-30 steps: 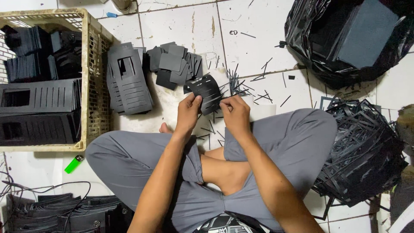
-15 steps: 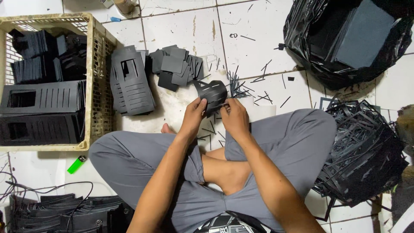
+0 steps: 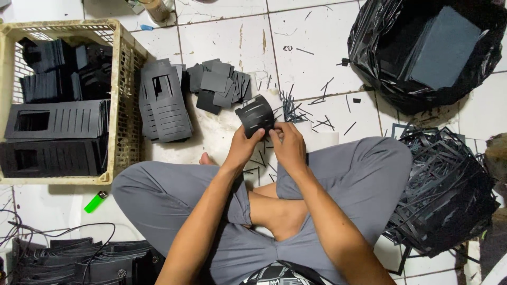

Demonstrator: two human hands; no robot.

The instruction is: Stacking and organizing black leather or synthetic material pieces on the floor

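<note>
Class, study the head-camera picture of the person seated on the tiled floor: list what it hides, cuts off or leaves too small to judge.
- Lower edge of the slotted black card: covered by the left hand and right hand.
- Black bag contents: only a dark sheet's top shows.
- Slotted black sheets in the plastic crate: cut off by the left edge.
- Scattered black strips: too small to count.

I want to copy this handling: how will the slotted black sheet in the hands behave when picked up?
The slotted black sheet curves where the left hand and right hand pinch it, so it is probably thin and bendy. It looks light for its size. The cut slots likely make it weak, so a hard grip could tear it.
</note>
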